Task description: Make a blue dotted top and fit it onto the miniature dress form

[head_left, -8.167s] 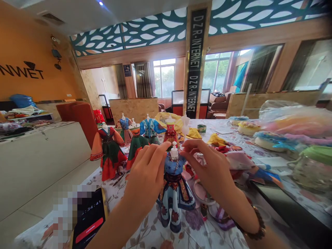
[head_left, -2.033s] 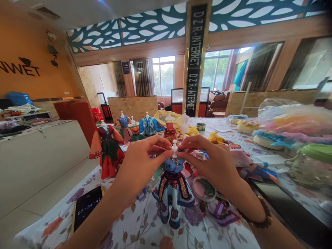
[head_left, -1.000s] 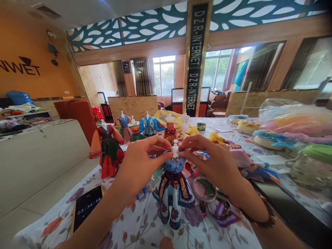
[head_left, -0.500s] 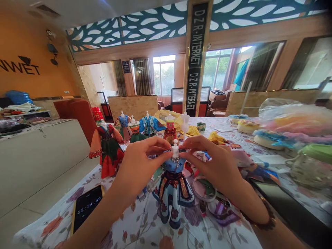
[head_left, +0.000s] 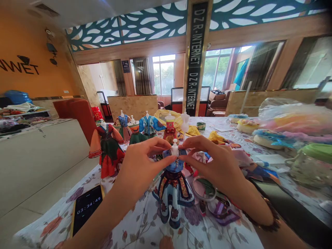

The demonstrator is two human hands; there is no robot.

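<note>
A small dress form (head_left: 175, 148) with a white neck knob stands upright in front of me. It wears a blue top (head_left: 174, 164) with a beaded trim at the neck, a dark waistband and pale blue trousers (head_left: 169, 204) under dark-edged panels. My left hand (head_left: 144, 160) pinches the neckline from the left, with thumb and fingertips near the collar. From the right, my right hand (head_left: 210, 159) pinches the other side of the neckline. Both thumbs nearly meet at the front of the neck. Fingertips hide part of the shoulders.
Several dressed forms stand behind, one in red and green (head_left: 106, 148) at the left. A phone (head_left: 87, 209) lies front left, a black tablet-like object (head_left: 287, 207) at the right. A clear ring (head_left: 204, 188), cloth scraps and a green-lidded jar (head_left: 311, 166) are on the flowered tablecloth.
Both thumbs have moved inward and closer together over the front of the neckline, now covering the beaded trim more. The form stands in the same place.
</note>
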